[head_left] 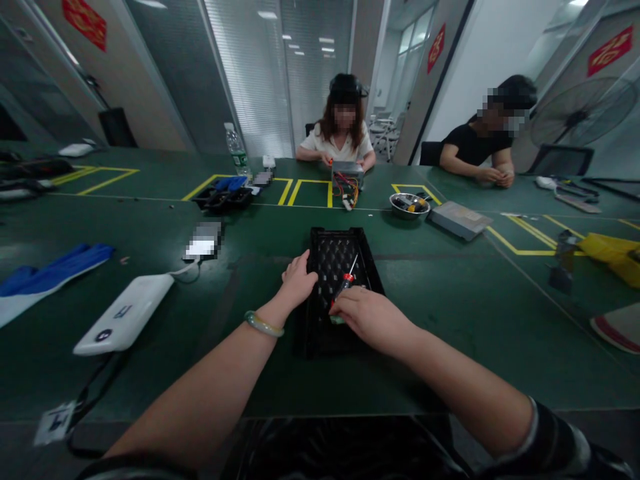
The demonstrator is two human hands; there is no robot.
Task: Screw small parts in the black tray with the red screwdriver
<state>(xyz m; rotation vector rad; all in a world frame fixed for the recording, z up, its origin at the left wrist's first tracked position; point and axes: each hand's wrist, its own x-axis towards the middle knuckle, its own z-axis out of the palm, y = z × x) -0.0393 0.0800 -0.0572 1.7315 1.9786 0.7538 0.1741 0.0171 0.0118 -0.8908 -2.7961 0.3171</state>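
A black plastic tray [335, 250] lies on the green table right in front of me. My left hand [299, 280] rests on the tray's left rim with its fingers curled over the edge. My right hand [367, 315] is inside the tray, its fingers closed round the handle of a small red-and-black screwdriver [347, 280] whose metal shaft points up and away. A small green item peeks out under my right fingers; I cannot tell what it is.
A white power bank [127, 320] with a cable lies at left, beyond it blue gloves [55, 270]. Across the table two people sit, one at a power-supply unit [347, 175]. A metal bowl [409, 204], a grey drive [460, 219] and yellow objects [613, 252] lie to the right.
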